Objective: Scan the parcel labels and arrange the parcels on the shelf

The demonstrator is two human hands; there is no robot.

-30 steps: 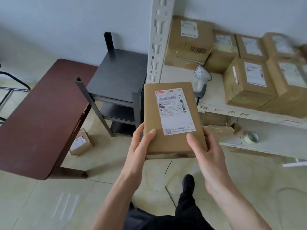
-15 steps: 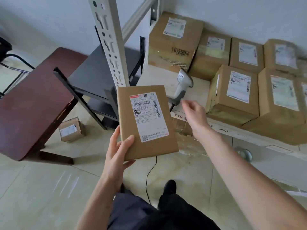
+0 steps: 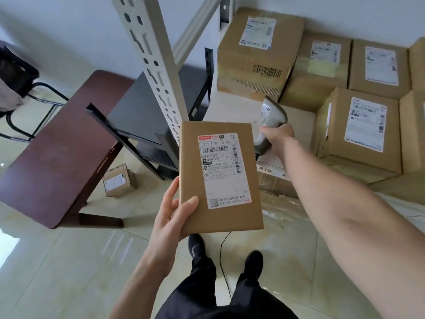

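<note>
My left hand [image 3: 171, 217] holds a flat brown parcel [image 3: 193, 180] by its lower left corner, its white label [image 3: 222, 170] facing up. The parcel hovers in front of the shelf's left post. My right hand [image 3: 279, 137] reaches over the shelf board [image 3: 296, 132] and is closed around the handle of the grey barcode scanner [image 3: 272, 113], which stands on the shelf near its front left corner. Several labelled cardboard parcels [image 3: 358, 132] are lined up on the shelf behind and to the right of the scanner.
A perforated grey shelf post [image 3: 156, 65] rises just left of the parcel. A black side rack [image 3: 147, 113] and a dark red table [image 3: 57, 153] stand to the left. A small parcel [image 3: 118, 181] lies on the tiled floor. The scanner's cable [image 3: 224, 240] trails down by my feet.
My right hand let go of the parcel, reached to the shelf and closed on the scanner's handle. My left hand now carries the parcel alone, and the view has moved closer to the shelf.
</note>
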